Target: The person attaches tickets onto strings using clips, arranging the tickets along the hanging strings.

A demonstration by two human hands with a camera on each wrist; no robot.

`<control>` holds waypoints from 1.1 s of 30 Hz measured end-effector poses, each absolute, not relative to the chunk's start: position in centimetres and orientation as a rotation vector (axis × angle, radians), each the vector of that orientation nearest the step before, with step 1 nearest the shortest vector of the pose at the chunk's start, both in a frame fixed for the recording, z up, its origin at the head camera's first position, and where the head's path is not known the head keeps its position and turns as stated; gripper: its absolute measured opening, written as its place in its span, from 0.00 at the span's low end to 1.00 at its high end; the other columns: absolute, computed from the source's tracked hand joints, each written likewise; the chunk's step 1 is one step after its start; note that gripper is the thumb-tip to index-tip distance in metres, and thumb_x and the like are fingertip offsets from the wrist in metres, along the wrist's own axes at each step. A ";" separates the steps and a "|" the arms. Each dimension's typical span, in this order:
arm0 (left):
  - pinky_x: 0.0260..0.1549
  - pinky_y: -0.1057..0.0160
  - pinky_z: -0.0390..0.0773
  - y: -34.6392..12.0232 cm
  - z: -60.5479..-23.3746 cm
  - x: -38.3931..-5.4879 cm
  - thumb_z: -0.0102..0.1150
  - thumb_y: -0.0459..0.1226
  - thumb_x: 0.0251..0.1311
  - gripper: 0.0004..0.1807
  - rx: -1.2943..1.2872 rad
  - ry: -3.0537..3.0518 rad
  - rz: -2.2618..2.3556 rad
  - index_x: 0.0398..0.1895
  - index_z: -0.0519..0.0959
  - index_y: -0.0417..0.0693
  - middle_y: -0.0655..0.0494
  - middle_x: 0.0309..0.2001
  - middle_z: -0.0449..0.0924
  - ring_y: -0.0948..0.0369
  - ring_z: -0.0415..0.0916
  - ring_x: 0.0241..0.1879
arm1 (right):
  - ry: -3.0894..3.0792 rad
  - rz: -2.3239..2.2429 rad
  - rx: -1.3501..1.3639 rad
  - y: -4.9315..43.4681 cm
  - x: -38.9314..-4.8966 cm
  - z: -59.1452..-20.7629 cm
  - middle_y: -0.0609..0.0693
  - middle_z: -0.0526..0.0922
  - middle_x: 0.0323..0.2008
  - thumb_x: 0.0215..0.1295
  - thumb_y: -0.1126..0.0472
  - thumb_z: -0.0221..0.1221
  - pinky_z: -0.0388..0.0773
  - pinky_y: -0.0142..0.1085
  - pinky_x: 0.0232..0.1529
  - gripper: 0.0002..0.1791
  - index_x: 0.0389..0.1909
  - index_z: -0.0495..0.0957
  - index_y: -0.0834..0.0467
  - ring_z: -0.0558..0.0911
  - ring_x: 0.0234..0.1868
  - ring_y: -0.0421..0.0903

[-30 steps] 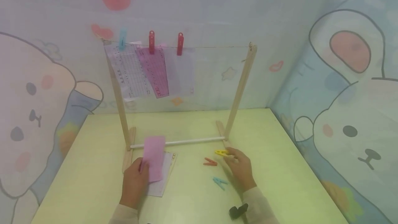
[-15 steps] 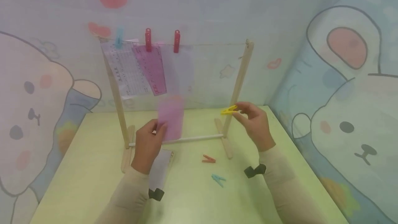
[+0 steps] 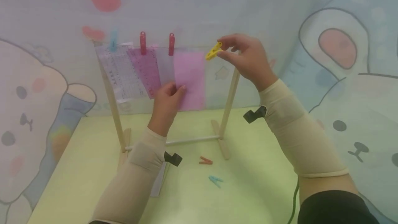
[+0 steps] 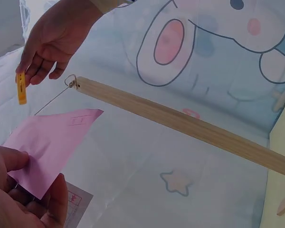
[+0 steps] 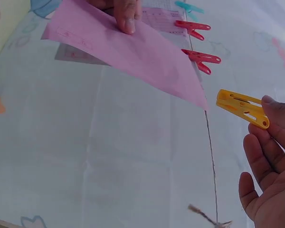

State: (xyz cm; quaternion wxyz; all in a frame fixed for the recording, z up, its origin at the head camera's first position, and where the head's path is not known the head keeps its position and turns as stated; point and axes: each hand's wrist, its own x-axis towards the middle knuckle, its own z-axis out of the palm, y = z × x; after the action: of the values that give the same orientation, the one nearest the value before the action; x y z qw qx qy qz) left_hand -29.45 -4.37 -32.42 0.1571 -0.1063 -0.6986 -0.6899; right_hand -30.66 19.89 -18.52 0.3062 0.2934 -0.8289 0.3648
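My left hand [image 3: 166, 104] pinches a pink paper slip [image 3: 192, 78] by its left edge, thumb in front. The slip hangs upright, its top edge at the string [image 5: 212, 156]. My right hand [image 3: 247, 58] pinches a yellow clothespin [image 3: 214, 51] between thumb and fingertips, just right of the slip's top corner. In the right wrist view the clothespin [image 5: 242, 107] points toward the string, apart from the paper. Left of the slip, two red clothespins [image 3: 171, 44] and a light blue clothespin [image 3: 113, 40] hold a white printed sheet [image 3: 122, 73], a darker pink sheet [image 3: 144, 66] and a pale sheet [image 3: 166, 66].
Two wooden posts [image 3: 230, 103] carry the string, joined below by a white rod [image 3: 192, 139]. An orange clothespin [image 3: 205, 160] and a light blue clothespin [image 3: 215, 180] lie on the table [image 3: 248, 182]. More paper [image 3: 158, 182] lies partly under my left forearm.
My left hand has lifted the pink slip from above the papers on the table up to the string. My right hand has raised the yellow clothespin from near the table to string height.
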 end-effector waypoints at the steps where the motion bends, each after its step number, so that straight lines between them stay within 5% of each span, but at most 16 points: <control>1: 0.38 0.63 0.80 -4.1 -32.2 -29.6 0.66 0.42 0.70 0.14 -0.312 -1.978 -2.010 0.49 0.86 0.41 0.51 0.42 0.84 0.59 0.77 0.39 | -2.211 0.936 0.781 19.5 -30.9 -17.9 0.50 0.89 0.42 0.65 0.59 0.71 0.78 0.32 0.50 0.16 0.53 0.87 0.55 0.81 0.44 0.37; 7: 0.41 0.63 0.80 -3.0 -31.3 -30.3 0.67 0.41 0.69 0.14 -0.317 -1.967 -2.018 0.51 0.87 0.42 0.51 0.43 0.86 0.59 0.78 0.41 | -2.287 0.681 0.813 17.3 -32.4 -14.7 0.49 0.89 0.42 0.68 0.58 0.70 0.76 0.37 0.51 0.13 0.50 0.88 0.58 0.81 0.46 0.41; 14: 0.34 0.62 0.78 -2.4 -30.6 -30.8 0.64 0.41 0.71 0.11 -0.249 -2.045 -1.918 0.42 0.86 0.42 0.52 0.36 0.82 0.59 0.75 0.37 | -2.404 0.702 0.764 15.8 -33.2 -12.5 0.48 0.90 0.40 0.66 0.58 0.71 0.76 0.30 0.47 0.09 0.44 0.88 0.58 0.82 0.39 0.37; 20: 0.41 0.59 0.83 -2.2 -30.4 -30.6 0.62 0.41 0.72 0.12 -0.203 -2.088 -1.941 0.48 0.87 0.44 0.52 0.43 0.86 0.58 0.80 0.42 | -2.459 0.806 0.721 15.7 -33.8 -12.1 0.47 0.90 0.35 0.64 0.61 0.72 0.75 0.30 0.42 0.04 0.35 0.87 0.57 0.82 0.38 0.38; 33: 0.42 0.58 0.83 -1.7 -30.0 -30.8 0.61 0.42 0.73 0.12 -0.179 -2.093 -1.899 0.48 0.87 0.44 0.52 0.44 0.85 0.58 0.79 0.43 | -2.575 0.692 0.724 14.7 -34.2 -11.8 0.47 0.89 0.36 0.66 0.59 0.71 0.71 0.32 0.42 0.04 0.36 0.87 0.56 0.77 0.39 0.41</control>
State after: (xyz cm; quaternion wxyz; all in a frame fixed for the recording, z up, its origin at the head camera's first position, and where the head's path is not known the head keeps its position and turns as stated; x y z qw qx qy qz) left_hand -30.78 -1.71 -30.04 0.1542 -0.0623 -0.7304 -0.6625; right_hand -34.16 14.74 -11.77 0.1883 0.2573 -0.9153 0.2461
